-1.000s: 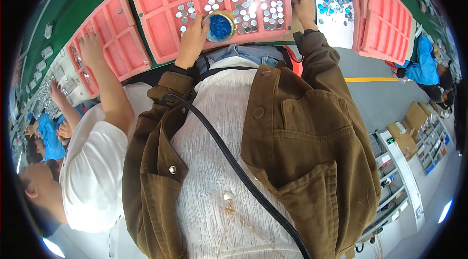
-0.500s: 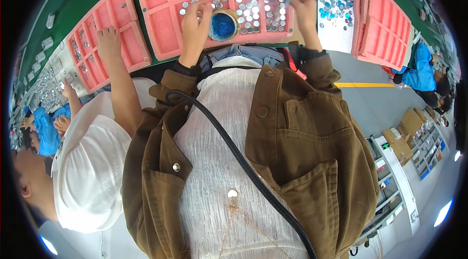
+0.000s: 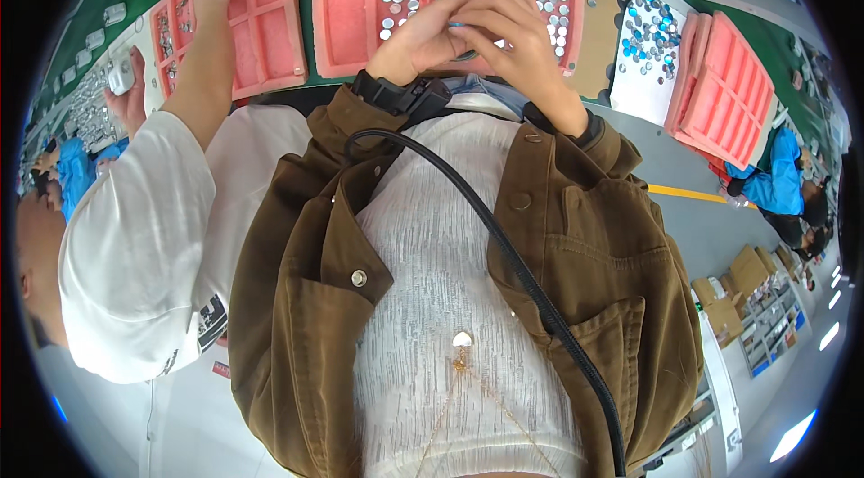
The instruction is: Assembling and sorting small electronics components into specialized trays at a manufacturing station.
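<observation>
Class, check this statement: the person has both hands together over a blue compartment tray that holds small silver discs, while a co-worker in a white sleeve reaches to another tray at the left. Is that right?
Not quite. The head view shows the compartment tray under the left hand and right hand is pink, not blue. The rest stands: it holds small silver discs, and the co-worker's hand reaches to another tray at the left.

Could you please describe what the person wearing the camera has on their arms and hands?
Both hands are bare, with no gloves: the left hand and the right hand. Each arm is covered by the long sleeve of a brown corduroy-like jacket with metal snap buttons. A chunky black wristband sits at the left wrist, and a dark cuff shows at the right wrist.
</observation>
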A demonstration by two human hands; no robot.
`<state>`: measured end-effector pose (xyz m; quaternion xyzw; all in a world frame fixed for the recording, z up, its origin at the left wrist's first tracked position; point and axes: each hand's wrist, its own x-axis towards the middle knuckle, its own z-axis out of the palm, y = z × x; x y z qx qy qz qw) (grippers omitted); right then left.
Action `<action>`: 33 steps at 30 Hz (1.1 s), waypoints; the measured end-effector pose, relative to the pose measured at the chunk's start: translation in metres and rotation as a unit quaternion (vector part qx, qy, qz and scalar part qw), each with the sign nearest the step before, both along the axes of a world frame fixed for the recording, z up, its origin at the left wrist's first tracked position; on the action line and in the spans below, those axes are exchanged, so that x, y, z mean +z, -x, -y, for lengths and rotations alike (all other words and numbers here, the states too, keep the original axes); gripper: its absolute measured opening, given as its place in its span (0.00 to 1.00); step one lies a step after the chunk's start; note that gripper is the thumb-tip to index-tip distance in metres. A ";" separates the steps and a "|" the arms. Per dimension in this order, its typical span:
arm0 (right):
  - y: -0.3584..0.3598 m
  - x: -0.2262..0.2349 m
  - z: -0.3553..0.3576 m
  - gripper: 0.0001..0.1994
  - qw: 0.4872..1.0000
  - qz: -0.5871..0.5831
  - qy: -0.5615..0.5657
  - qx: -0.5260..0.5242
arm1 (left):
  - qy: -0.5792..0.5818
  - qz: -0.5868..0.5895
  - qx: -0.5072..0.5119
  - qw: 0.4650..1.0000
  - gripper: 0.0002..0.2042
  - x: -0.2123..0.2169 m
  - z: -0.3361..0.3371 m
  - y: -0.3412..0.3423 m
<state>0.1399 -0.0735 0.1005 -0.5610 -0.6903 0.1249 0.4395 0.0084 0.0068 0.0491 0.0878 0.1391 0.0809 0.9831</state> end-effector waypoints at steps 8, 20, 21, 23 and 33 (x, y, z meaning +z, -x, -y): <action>-0.009 0.009 0.007 0.09 0.993 0.018 -0.067 -0.094 | -0.140 -0.179 0.068 0.971 0.12 0.032 0.008 -0.008; -0.015 0.006 0.014 0.10 0.981 0.140 -0.070 -0.113 | -0.325 -0.166 0.007 0.931 0.15 0.044 0.012 -0.009; -0.014 0.005 0.014 0.10 0.981 0.139 -0.071 -0.112 | -0.326 -0.167 0.008 0.930 0.15 0.043 0.012 -0.008; -0.012 0.004 0.013 0.09 0.987 0.100 -0.045 -0.115 | -0.324 -0.172 0.039 0.930 0.14 0.043 0.011 -0.009; -0.008 -0.007 0.015 0.09 0.884 -0.366 0.252 -0.143 | -0.360 -0.229 0.066 0.902 0.11 0.030 0.019 -0.007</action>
